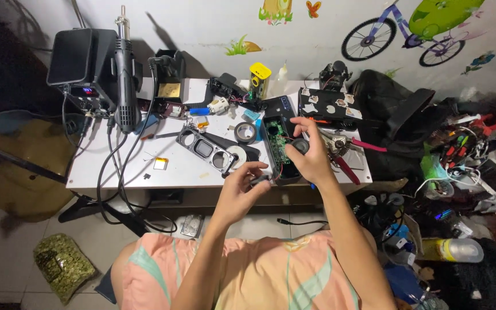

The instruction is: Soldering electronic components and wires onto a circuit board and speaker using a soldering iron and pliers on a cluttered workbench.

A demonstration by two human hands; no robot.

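An opened black speaker housing [276, 150] with a green circuit board [277, 138] inside lies on the white table [167, 169]. My right hand [311, 152] holds a small round black speaker driver [300, 146] over the housing's near end. My left hand [241, 182] grips a small dark part [259, 179] at the housing's front corner. The black front panel [209, 149] with round openings lies to the left, beside a roll of black tape [245, 132].
A hot-air rework station [96, 69] with its handle upright stands at the table's back left, cables hanging down. Red-handled pliers [345, 155] lie right of the housing. A yellow box [259, 77], black bag [397, 115] and cluttered tools [466, 143] are at the right.
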